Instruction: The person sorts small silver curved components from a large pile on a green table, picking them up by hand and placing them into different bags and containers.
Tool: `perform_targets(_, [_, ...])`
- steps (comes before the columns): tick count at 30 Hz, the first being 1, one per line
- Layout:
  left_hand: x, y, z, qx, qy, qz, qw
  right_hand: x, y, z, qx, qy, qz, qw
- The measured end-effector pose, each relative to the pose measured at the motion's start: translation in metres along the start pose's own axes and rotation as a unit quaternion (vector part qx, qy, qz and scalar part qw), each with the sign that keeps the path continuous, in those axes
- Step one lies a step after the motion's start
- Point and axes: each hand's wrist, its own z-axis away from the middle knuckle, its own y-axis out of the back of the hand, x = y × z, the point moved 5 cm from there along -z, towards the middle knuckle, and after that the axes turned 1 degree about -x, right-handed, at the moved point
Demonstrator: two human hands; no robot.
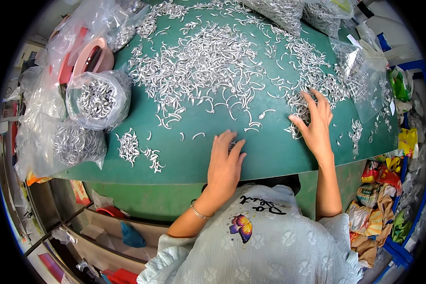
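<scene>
Small curved silver metal pieces (pixel 213 61) lie in a broad heap across the green tabletop. My left hand (pixel 225 163) is near the table's front edge, its fingers curled downward. A few metal pieces (pixel 232 145) show in the gap between its fingers; how many it holds is hidden. My right hand (pixel 318 123) is farther right, thumb and fingers apart, reaching over a darker cluster of pieces (pixel 298 106) at the edge of the right-hand heap. Its fingertips are at that cluster, with nothing visibly gripped.
Clear bags of metal pieces (pixel 97 99) stand along the left, beside a pink container (pixel 93 57). More filled bags (pixel 279 14) lie at the far right. Small separate piles (pixel 128 146) sit at the left front. Drawers (pixel 109 232) are below left; blue shelving (pixel 402 251) stands right.
</scene>
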Motion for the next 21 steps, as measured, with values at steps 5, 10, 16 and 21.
perform_targets(5, [0.003,0.003,0.0,0.003,-0.024,0.046,0.999,-0.014,-0.017,0.017,-0.042,0.033,-0.004,0.999])
perform_targets(10, [0.006,0.003,0.001,-0.013,-0.039,0.016,0.999,-0.01,0.001,-0.024,0.097,0.044,-0.086,0.991])
perform_targets(16, [0.007,0.003,-0.002,-0.017,-0.064,0.018,0.998,0.006,-0.021,-0.066,0.041,0.072,0.036,0.996])
perform_targets(21, [0.006,0.003,0.001,0.012,-0.001,0.05,0.999,-0.052,-0.014,-0.015,-0.034,0.133,-0.179,0.974])
